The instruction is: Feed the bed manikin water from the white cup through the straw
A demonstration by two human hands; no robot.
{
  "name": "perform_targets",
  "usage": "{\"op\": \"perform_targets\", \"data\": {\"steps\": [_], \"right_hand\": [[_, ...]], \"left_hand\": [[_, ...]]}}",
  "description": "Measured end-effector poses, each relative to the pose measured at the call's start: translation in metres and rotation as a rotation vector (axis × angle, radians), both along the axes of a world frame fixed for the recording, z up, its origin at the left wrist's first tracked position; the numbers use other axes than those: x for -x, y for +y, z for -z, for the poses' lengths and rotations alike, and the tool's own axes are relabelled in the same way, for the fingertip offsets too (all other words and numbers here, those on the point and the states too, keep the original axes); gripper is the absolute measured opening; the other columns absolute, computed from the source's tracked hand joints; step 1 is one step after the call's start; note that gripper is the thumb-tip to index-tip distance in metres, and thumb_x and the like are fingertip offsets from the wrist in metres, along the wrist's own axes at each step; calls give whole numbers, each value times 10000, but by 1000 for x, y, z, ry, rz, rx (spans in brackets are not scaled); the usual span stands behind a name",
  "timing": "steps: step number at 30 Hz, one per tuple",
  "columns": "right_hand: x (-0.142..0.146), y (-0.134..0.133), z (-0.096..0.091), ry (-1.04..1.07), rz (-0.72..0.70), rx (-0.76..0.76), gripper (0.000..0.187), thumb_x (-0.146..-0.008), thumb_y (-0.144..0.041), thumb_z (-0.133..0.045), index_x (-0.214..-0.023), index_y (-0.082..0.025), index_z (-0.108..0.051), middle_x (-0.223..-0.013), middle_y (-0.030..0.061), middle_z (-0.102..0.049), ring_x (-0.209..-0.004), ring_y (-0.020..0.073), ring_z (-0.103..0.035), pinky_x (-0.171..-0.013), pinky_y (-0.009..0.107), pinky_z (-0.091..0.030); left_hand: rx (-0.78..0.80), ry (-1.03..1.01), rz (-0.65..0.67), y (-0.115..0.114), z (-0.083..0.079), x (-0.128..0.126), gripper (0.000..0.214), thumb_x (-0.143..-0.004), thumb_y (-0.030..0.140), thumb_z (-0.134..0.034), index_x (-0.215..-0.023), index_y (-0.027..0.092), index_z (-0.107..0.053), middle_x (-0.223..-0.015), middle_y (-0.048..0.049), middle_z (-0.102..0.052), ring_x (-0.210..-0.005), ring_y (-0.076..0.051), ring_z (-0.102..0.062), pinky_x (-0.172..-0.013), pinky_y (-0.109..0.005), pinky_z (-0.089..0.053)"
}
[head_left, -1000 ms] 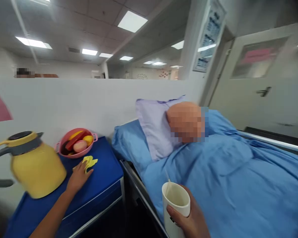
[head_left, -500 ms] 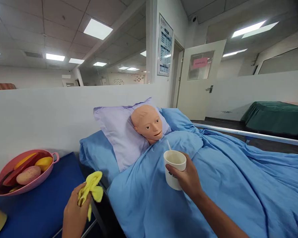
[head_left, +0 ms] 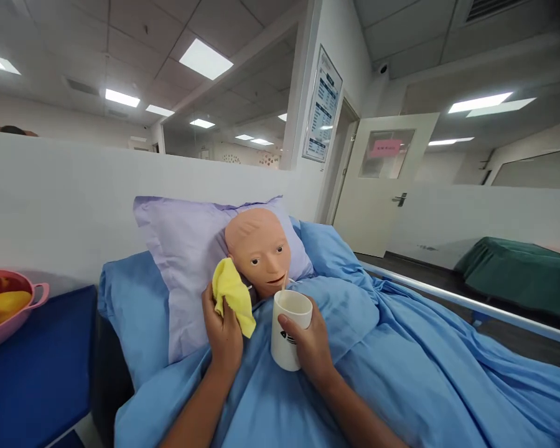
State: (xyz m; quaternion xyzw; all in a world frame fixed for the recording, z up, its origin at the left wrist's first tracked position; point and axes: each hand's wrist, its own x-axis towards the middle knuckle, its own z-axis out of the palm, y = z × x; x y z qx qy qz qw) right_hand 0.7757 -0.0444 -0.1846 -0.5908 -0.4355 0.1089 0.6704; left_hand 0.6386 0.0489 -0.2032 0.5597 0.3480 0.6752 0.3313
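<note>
A training manikin (head_left: pixel 259 249) lies with its head on a lilac pillow (head_left: pixel 182 249), its body under a blue quilt (head_left: pixel 401 367). My right hand (head_left: pixel 310 342) is wrapped round a white cup (head_left: pixel 284 339), held upright just below the manikin's chin. A thin straw (head_left: pixel 285 279) rises from the cup towards the mouth; whether its tip touches the lips I cannot tell. In my left hand (head_left: pixel 224 330) is a yellow cloth (head_left: pixel 233 295), gripped between thumb and fingers. The cloth is close beside the manikin's cheek and partly hides its ear and neck.
To the left, a pink basket (head_left: pixel 40 295) of fruit stands on a blue-topped table (head_left: pixel 42 367). A pale bed rail (head_left: pixel 448 295) runs along the far side. Behind are an open door (head_left: pixel 382 186) and a bed with a dark green cover (head_left: pixel 518 274).
My left hand has carried the yellow cloth from beside the table up to the manikin's cheek. My right hand has brought the cup closer to its mouth. The view has shifted nearer the bed.
</note>
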Motion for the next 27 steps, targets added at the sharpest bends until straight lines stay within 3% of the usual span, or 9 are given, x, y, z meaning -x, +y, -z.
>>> {"op": "perform_targets", "data": {"steps": [3, 7, 18, 27], "right_hand": [[-12, -1, 10, 58, -109, -17, 512, -716, -527, -753, -1081, -198, -610, -950, 61, -715, -874, 253, -661, -781, 374, -532], [-22, -2, 19, 171, -206, -43, 519, -734, -538, -726, -1104, -190, -619, -981, 97, -724, -918, 284, -669, -733, 377, -542], [-17, -4, 20, 158, -278, -77, 582, -703, -528, -771, -1155, -205, -602, -1025, 95, -712, -944, 272, -662, -744, 366, -551], [-20, 0, 14, 236, -299, -72, 531, -702, -555, -743, -1075, -195, -628, -958, 84, -721, -894, 266, -675, -748, 374, -555]], "left_hand": [[104, -100, -85, 5, 19, -18, 494, -915, 521, -505, -1321, 241, -469, -1305, -127, -585, -1167, -231, -605, -974, -340, -530], [141, -190, -106, 3, 32, -20, 528, -863, 512, -590, -1312, 261, -470, -1236, -95, -611, -1034, -211, -646, -817, -291, -566], [111, -80, 24, 3, 34, -15, 497, -861, 506, -600, -1280, 247, -538, -1255, -78, -630, -1110, -225, -624, -934, -312, -537], [128, -71, 25, 3, 29, -15, 485, -821, 532, -617, -1185, 215, -570, -1142, -80, -664, -995, -213, -642, -842, -296, -547]]}}
